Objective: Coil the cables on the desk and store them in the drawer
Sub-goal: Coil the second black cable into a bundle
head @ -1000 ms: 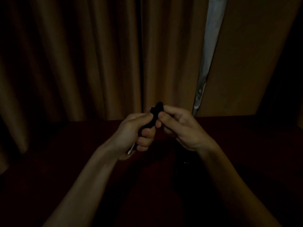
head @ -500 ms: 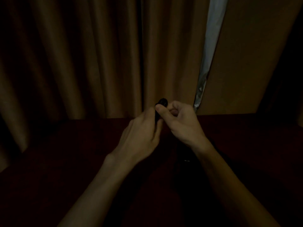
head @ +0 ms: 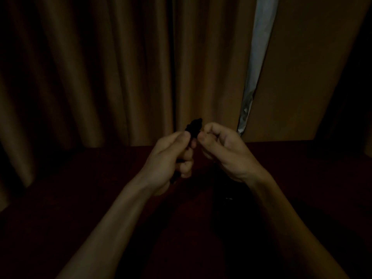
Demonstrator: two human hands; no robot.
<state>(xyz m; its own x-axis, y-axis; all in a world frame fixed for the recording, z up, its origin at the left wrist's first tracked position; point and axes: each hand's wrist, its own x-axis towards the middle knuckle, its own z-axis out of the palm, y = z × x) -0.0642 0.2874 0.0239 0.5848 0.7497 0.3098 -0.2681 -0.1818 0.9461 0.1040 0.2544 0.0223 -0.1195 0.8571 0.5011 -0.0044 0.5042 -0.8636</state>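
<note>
The scene is very dim, so only outlines can be read. At the far left, brown curtains hang in heavy folds down to the back edge of the dark reddish desk, which fills the lower half of the view.

Your left forearm comes up from the bottom edge toward the middle of the desk. Your left hand is raised above the desk and curled into a closed fist around a black cable. The thumb lies along the top and the fingers wrap underneath, so the bundle is gripped tight. Only the cable's dark upper end shows, sticking out above the thumb against the curtain. How it is wound inside the fist cannot be told in this light. A thin dark piece seems to show just below the palm, too dark to make out.

Just beside it, your right hand is also raised above the desk, with the fingers bent in and the thumb tip close to the cable's upper end. Whether that hand pinches the cable or only nears it cannot be told.

Behind your right hand a pale strip of light shows in the gap between the curtains. Farther right, the curtain gives way to deep shadow at the desk's back right corner.
</note>
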